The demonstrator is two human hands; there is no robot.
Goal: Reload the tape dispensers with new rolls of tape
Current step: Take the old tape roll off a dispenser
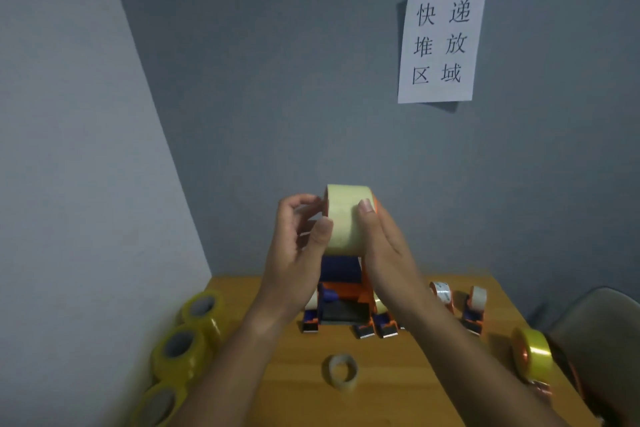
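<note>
parcel area, wall sign point(441, 42), tape rolls point(180, 347)

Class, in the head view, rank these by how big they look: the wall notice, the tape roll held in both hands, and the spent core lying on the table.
1. Wall notice, largest.
2. Held tape roll; it is nearer the camera, so true size is unsure.
3. Spent core on the table, smallest.

Both forearms show bare to the frame edge, left hand point(294, 250) and right hand point(384, 246) ungloved, nails short
</note>
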